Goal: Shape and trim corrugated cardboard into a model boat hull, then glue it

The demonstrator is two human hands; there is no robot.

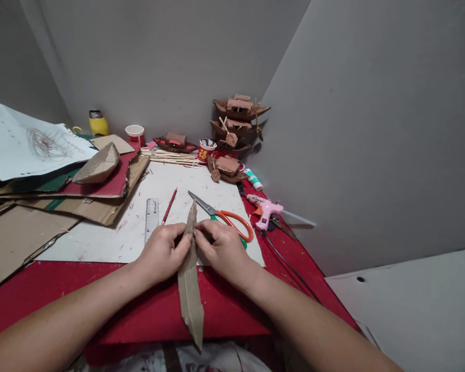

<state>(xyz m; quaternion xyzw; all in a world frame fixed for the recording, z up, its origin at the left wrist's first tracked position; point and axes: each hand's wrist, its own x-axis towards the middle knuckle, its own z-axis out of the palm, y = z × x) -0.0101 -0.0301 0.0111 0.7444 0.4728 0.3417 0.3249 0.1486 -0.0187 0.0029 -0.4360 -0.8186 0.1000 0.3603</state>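
A long, pointed strip of brown cardboard (189, 289) stands on edge between my hands, running from the white sheet toward my lap. My left hand (163, 253) pinches it from the left and my right hand (220, 248) pinches it from the right, fingers closed on its upper part. Just beyond my right hand lie orange-handled scissors (225, 217). A clear ruler (151, 216) and a red pencil (169, 205) lie beyond my left hand.
White sheet (112, 237) on a red table cover (62, 289). Pink glue gun (266, 212) with cord at right. Cardboard sheets and a folded hull (97, 165) at left. Brown model boats (238, 124), cups, sticks and a yellow flask (98, 124) by the grey wall.
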